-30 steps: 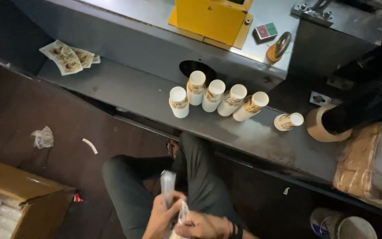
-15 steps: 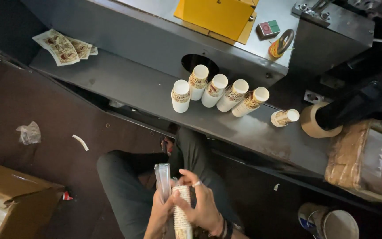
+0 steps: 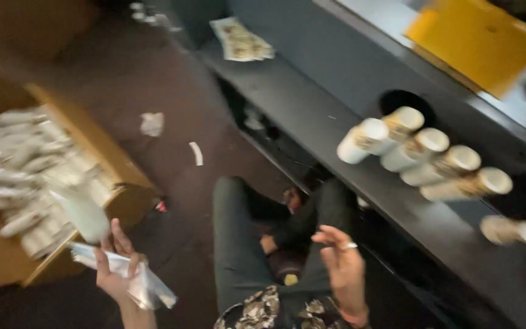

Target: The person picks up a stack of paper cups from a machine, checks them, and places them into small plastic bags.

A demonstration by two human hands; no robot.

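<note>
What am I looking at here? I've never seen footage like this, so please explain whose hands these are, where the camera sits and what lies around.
The single view comes from a camera on a person's head, looking down at their own hands and crossed legs. The left hand holds a clear plastic sleeve with a pale wrapped roll in it, beside an open cardboard box filled with similar wrapped rolls. The right hand is open, holding nothing. On the dark metal shelf lie several white paper-labelled rolls and some printed sheets. The picture is motion-blurred.
</note>
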